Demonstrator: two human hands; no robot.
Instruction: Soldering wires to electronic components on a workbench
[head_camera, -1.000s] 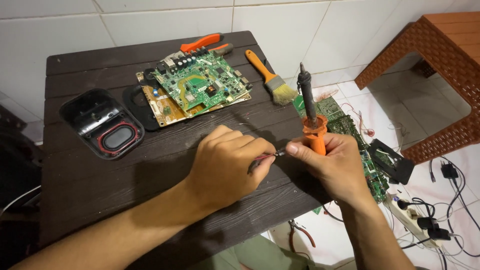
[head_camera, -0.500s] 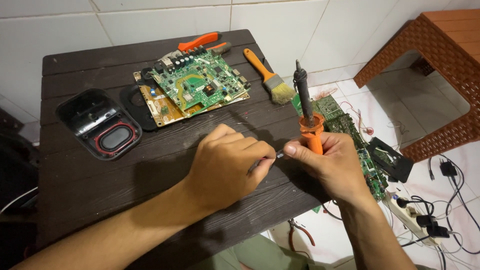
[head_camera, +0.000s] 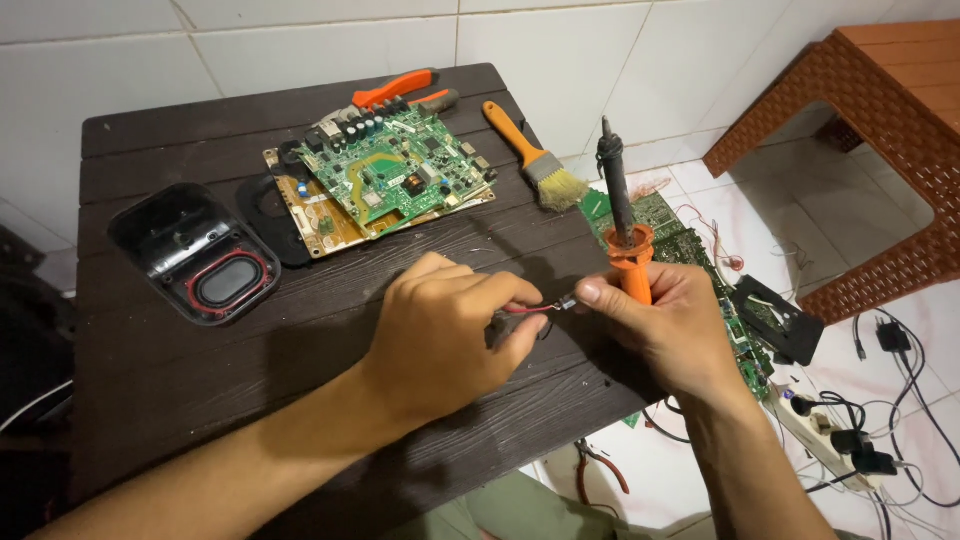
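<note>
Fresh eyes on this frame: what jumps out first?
Centre of the dark wooden table: the right hand grips an orange-handled soldering iron tip-up, while the left hand pinches a thin red wire toward it. Behind them lies a green circuit board, with a black speaker housing at the left.

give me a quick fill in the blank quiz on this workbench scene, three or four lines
1. The right hand holds a soldering iron with an ______ handle, tip pointing up.
2. The left hand pinches a thin ______ wire that runs to the right hand's fingertips.
3. The paintbrush lies to the ______ of the green circuit board.
4. The black speaker has a ______ ring around its cone.

Missing words: orange; red; right; red
</note>
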